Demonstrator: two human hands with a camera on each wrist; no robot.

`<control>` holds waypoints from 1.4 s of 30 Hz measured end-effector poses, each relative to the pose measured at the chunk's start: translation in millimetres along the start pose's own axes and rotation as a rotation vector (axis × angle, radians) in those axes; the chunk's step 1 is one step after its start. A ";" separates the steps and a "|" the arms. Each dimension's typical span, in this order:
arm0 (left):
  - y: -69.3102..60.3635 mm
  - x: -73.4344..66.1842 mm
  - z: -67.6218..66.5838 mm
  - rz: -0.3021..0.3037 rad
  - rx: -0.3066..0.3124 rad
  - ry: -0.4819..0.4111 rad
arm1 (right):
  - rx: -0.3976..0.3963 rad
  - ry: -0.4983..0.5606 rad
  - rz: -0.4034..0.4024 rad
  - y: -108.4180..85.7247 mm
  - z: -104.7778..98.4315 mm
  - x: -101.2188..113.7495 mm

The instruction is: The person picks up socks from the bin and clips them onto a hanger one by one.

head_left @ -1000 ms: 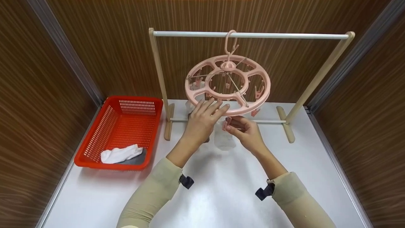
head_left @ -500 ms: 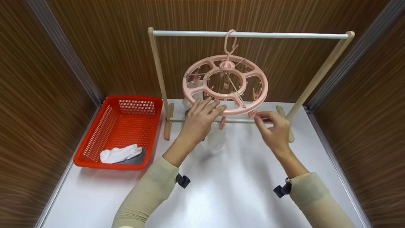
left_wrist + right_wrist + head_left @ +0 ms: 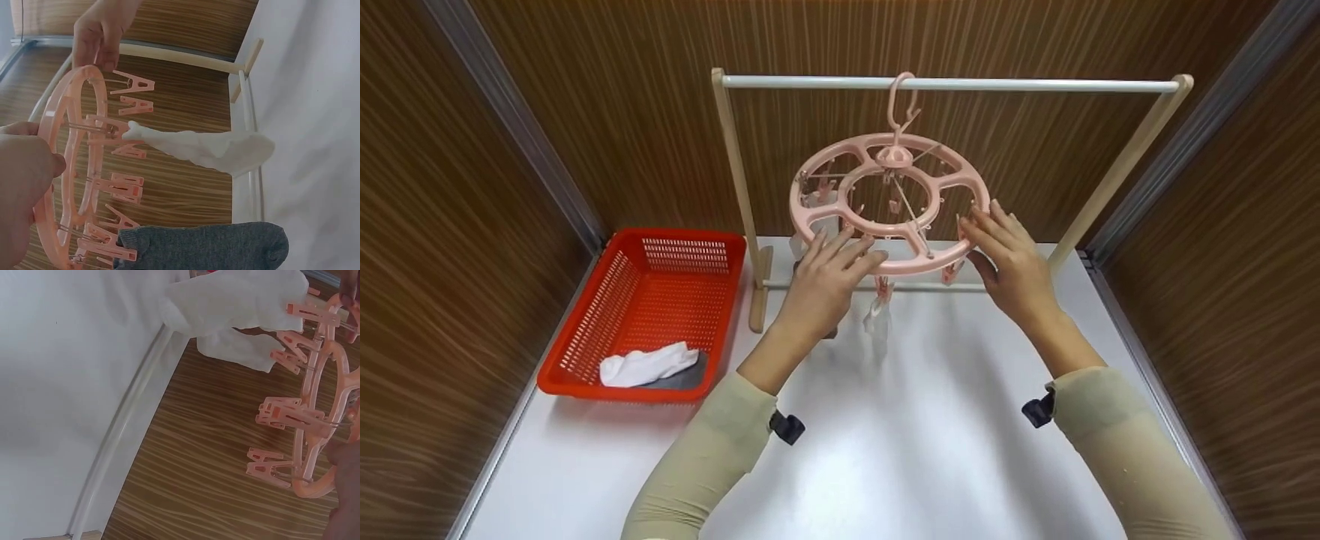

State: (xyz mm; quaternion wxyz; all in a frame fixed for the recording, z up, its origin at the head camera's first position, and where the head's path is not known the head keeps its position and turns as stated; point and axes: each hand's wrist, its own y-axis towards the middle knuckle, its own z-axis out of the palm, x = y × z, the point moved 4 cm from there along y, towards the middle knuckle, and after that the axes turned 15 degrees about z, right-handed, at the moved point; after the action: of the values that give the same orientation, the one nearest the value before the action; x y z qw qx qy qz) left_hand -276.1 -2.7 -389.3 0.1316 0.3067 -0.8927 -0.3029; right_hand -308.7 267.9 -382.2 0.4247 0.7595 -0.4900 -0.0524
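Observation:
A round pink clip hanger (image 3: 919, 262) hangs by its hook from the rack's white bar. My left hand (image 3: 821, 289) grips the front left of its rim. On the right side of the rim, my right hand (image 3: 1020, 274) holds on, fingers over it and thumb lower. A white sock (image 3: 208, 147) dangles from a clip at the front. Beside it a dark grey sock (image 3: 208, 247) is clipped on, mostly hidden behind my left hand in the head view. The right wrist view shows white cloth (image 3: 236, 301) below the pink clips (image 3: 270, 467).
A red basket (image 3: 735, 300) stands at the left, with a white sock (image 3: 649, 365) and a grey piece of cloth (image 3: 690, 373) in its front end. The wooden rack (image 3: 735, 150) has a low crossbar near the table. Wood-grain walls enclose the white table (image 3: 885, 465).
My right hand has left the front clip, passed a clip further right, and moved up onto the right side of the rim. The hanger has shifted slightly left, with my left hand on it.

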 end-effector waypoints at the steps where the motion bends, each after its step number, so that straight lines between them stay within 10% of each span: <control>1: -0.5 0.8 0.4 -0.006 -0.001 0.000 | -0.007 -0.002 -0.014 0.4 1.3 0.1; 18: -1.0 -13.3 -15.0 0.078 -0.082 0.023 | -0.099 0.015 -0.162 -9.7 3.0 27.9; 42: 11.3 -17.7 -7.7 0.136 -0.099 0.108 | -0.223 0.089 -0.150 -19.4 18.7 64.0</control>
State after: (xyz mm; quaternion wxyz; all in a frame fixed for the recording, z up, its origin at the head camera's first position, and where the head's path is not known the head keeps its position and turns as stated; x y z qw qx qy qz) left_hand -264.4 12.0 -377.2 0.2147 0.2543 -0.8871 -0.3199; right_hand -271.5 209.4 -386.0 0.5228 0.7435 -0.4036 -0.1045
